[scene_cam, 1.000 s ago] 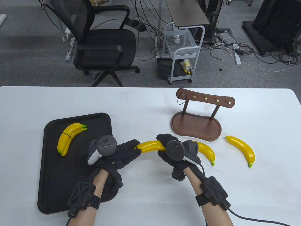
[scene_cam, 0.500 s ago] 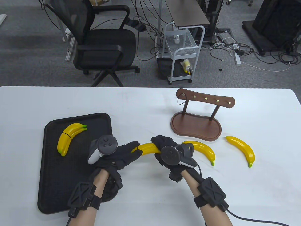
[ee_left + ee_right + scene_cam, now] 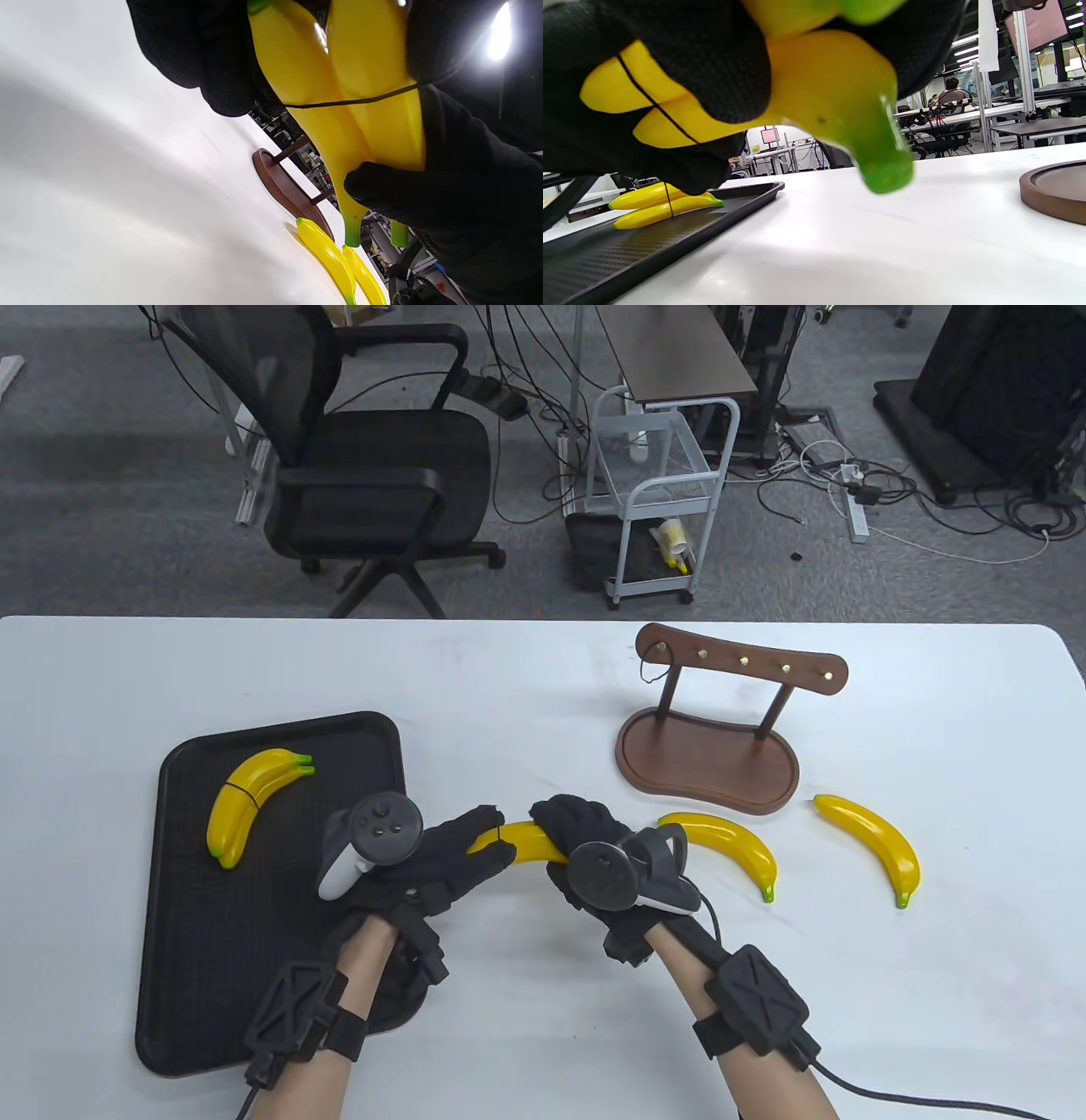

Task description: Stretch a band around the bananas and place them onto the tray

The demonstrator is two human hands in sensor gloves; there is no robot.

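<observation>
Bananas [image 3: 528, 842], two side by side with a thin black band [image 3: 360, 101] across them, hang over the counter [image 3: 543, 687] beside the tray [image 3: 182, 950], gripped by both the left hand [image 3: 441, 861] and right hand [image 3: 585, 836], and I reckon the band could snap off their tapered ends if either grip slackens.

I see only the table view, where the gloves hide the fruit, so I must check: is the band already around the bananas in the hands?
Observer: Yes. In the left wrist view a thin black band crosses two held bananas lying side by side.
Operator: Does the right hand hold both?
Observer: The right wrist view shows the right hand wrapped around both of them.
Operator: Are they resting on the table?
Observer: No, the green tip hangs above the white table.
</observation>
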